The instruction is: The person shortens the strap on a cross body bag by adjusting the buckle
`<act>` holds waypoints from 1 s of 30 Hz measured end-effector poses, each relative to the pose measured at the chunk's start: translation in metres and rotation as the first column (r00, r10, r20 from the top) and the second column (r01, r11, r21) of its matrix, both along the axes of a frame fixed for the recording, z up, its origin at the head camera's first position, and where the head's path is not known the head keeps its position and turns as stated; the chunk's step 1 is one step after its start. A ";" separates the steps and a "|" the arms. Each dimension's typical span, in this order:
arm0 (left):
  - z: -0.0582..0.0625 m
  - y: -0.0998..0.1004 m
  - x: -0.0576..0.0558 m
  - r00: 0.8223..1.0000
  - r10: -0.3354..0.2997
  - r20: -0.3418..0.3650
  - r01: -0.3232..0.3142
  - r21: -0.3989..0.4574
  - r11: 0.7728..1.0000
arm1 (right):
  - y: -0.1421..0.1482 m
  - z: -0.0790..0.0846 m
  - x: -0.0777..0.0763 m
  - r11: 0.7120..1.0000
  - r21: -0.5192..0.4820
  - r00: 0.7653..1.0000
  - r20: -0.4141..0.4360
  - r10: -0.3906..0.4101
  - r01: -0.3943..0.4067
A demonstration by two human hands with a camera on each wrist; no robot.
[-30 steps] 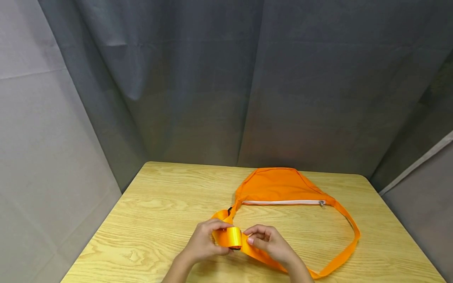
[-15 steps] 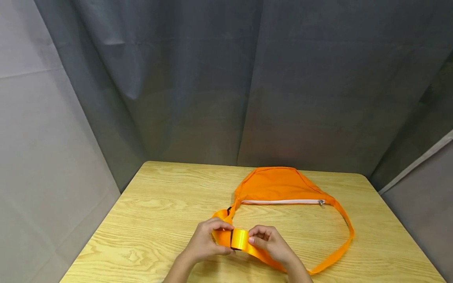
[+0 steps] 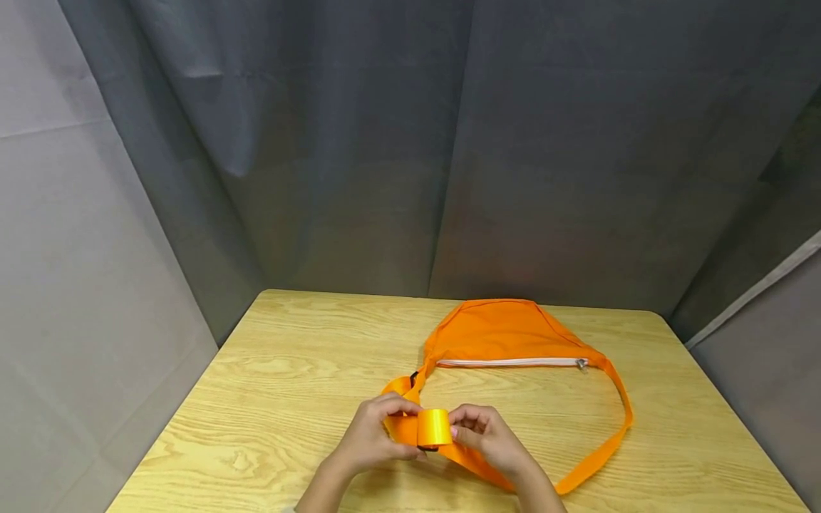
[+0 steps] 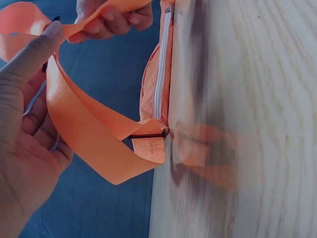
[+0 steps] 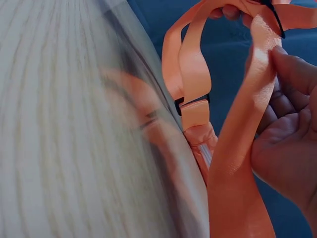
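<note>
An orange waist bag [image 3: 507, 331] lies on the table with its white zipper [image 3: 513, 362] facing me. Its orange strap [image 3: 593, 463] curves round on the right and comes back to my hands. My left hand [image 3: 368, 436] pinches a black slider buckle [image 5: 275, 17] between thumb and fingers, with a shiny strap loop [image 3: 434, 427] standing up at it. Close by on the right, my right hand [image 3: 489, 436] pinches the strap between thumb and forefinger. A second black buckle [image 4: 148, 136] joins the strap to the bag's left end.
The wood-grain table [image 3: 256, 399] extends beneath the bag and hands. Dark grey curtains [image 3: 359, 178] hang behind its far edge. Pale grey cloth panels [image 3: 96, 285] stand at the sides.
The strap's right-hand curve has drawn in to the left. The shiny loop at the slider has widened and shifted slightly right; my left hand has hardly moved.
</note>
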State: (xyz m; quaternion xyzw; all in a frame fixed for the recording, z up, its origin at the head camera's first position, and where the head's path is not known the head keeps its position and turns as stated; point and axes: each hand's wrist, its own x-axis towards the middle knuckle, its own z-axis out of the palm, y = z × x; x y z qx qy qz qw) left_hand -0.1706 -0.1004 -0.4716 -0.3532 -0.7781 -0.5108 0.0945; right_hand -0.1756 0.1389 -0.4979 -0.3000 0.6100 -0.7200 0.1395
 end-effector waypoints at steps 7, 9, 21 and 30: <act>-0.001 0.001 0.000 0.999 0.022 0.032 -0.022 0.007 1.000 | 0.000 0.006 0.007 1.000 0.025 0.997 -0.073 -0.006 0.007; -0.001 0.001 0.000 0.999 0.025 0.035 -0.025 0.014 1.000 | -0.002 0.008 0.009 1.000 0.025 0.992 -0.128 -0.007 0.010; -0.004 0.002 0.002 0.996 0.042 0.073 -0.045 0.032 0.998 | -0.019 0.025 0.023 0.939 0.195 0.910 -0.365 -0.197 0.281; -0.005 0.000 0.001 0.996 0.042 0.079 -0.042 -0.002 0.999 | -0.022 0.041 0.027 0.924 0.170 0.838 -0.499 -0.220 0.344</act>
